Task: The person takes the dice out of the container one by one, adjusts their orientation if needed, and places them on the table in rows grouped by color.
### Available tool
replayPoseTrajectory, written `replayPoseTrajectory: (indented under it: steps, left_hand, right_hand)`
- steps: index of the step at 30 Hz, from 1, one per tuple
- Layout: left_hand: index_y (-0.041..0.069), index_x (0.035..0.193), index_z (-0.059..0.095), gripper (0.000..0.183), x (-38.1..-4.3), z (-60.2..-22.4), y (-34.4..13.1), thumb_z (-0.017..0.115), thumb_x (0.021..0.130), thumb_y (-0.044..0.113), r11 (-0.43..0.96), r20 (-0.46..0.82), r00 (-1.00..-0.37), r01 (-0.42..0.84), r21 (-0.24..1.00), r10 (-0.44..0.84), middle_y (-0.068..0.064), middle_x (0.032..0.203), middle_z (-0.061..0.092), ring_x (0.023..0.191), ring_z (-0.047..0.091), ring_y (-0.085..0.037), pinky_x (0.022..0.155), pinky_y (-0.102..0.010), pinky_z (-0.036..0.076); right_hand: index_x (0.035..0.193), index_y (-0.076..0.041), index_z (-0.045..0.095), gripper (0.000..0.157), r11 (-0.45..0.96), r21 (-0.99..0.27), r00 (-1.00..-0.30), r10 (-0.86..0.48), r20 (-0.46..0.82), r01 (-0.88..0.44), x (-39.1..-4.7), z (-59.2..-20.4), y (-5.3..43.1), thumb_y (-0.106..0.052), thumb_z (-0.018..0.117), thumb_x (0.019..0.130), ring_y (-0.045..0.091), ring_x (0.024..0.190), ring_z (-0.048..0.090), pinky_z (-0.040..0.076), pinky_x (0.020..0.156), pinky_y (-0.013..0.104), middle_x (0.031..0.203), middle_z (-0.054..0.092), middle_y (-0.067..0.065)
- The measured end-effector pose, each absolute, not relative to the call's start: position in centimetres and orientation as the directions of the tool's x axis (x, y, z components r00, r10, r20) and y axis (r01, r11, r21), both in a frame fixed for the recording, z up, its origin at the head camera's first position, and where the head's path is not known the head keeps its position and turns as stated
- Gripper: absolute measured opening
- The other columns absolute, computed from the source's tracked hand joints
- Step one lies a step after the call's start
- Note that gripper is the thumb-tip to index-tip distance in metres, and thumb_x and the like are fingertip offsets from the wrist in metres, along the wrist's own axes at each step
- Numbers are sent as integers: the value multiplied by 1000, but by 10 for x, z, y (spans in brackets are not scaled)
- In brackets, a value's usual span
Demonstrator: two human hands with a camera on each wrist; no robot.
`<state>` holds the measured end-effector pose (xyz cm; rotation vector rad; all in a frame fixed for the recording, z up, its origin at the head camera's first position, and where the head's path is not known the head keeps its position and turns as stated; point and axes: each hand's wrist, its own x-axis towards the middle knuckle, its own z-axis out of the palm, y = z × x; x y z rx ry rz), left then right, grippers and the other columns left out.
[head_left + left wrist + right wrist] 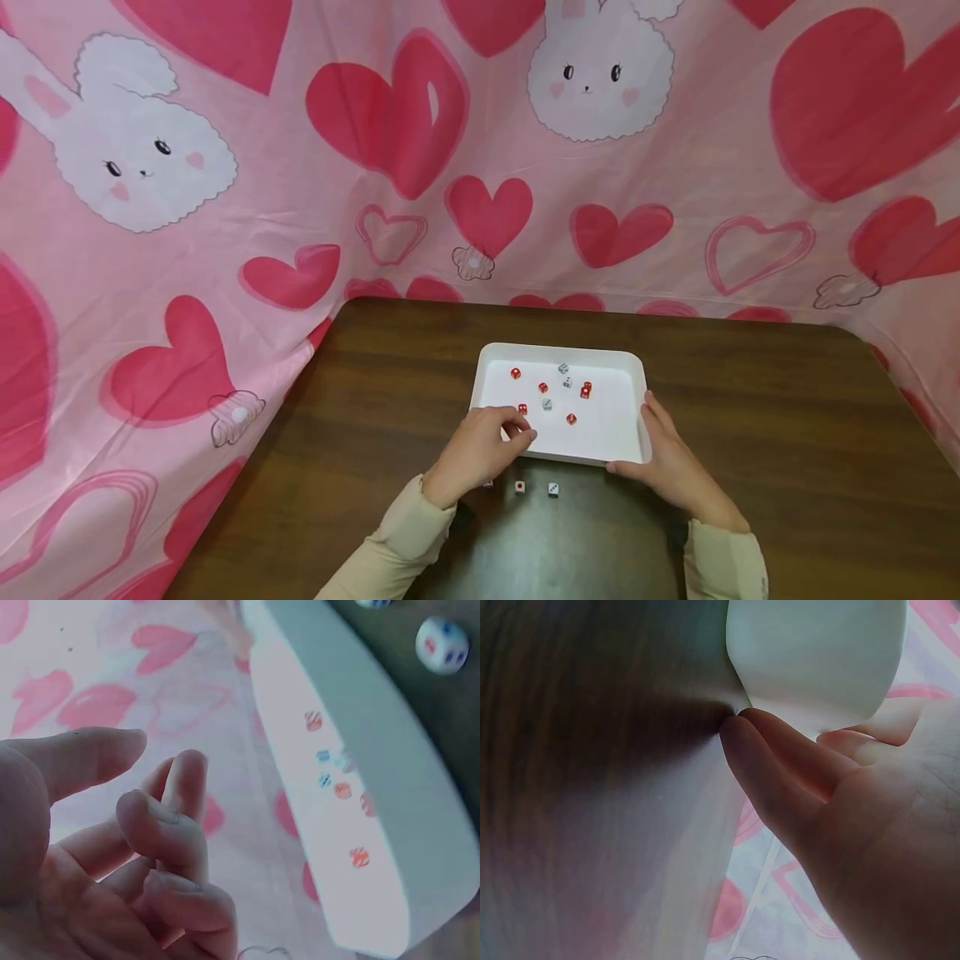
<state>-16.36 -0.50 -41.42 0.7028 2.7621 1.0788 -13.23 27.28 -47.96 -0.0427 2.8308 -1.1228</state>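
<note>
A shallow white tray (607,446) lies on the table with several red dice (572,419) and a few clear or whitish dice (547,405) scattered in it. My left hand (480,446) hovers over the tray's near left part. Its fingers bend loosely, and in the left wrist view the thumb stands apart from them with nothing between. At the tray's near right corner, my right hand (671,467) holds the tray, thumb along the front and fingers against the right side. White dice (553,490) sit in a row before the tray, one partly hidden by the left wrist.
The dark wooden table (787,417) reaches out on both sides of the tray. Behind and to the left hangs a pink cloth (420,233) with hearts and rabbits, meeting the table's far edge.
</note>
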Motion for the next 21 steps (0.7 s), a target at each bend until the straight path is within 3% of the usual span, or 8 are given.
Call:
replayPoseTrajectory:
  steps: [8, 15, 21]
  left_hand:
    - [15, 88, 75, 10, -176, -392, -15, 67, 89, 21, 620, 142, -902, 387, 683, 407, 7, 79, 69, 58, 51, -8, 56, -20, 43]
    - [15, 86, 75, 7, -186, -385, -12, 69, 88, 18, 588, 225, -873, 463, 663, 434, 6, 79, 69, 61, 51, -6, 61, -19, 43]
    - [15, 93, 75, 9, -198, -387, -3, 69, 89, 20, 525, 197, -874, 431, 734, 444, 6, 80, 70, 67, 55, -8, 61, -21, 45]
  right_hand:
    - [149, 10, 18, 114, 748, -664, -996, -59, -61, -3, -132, -480, 272, -42, 83, 71, 51, 133, 29, 35, 101, 65, 156, 8, 28]
    - [149, 10, 19, 114, 760, -650, -996, -53, -76, 9, -131, -481, 271, -44, 83, 71, 50, 135, 27, 35, 101, 65, 157, 7, 27]
    - [149, 9, 18, 114, 751, -660, -995, -48, -85, 21, -131, -480, 271, -43, 83, 71, 50, 136, 25, 33, 102, 66, 157, 6, 26]
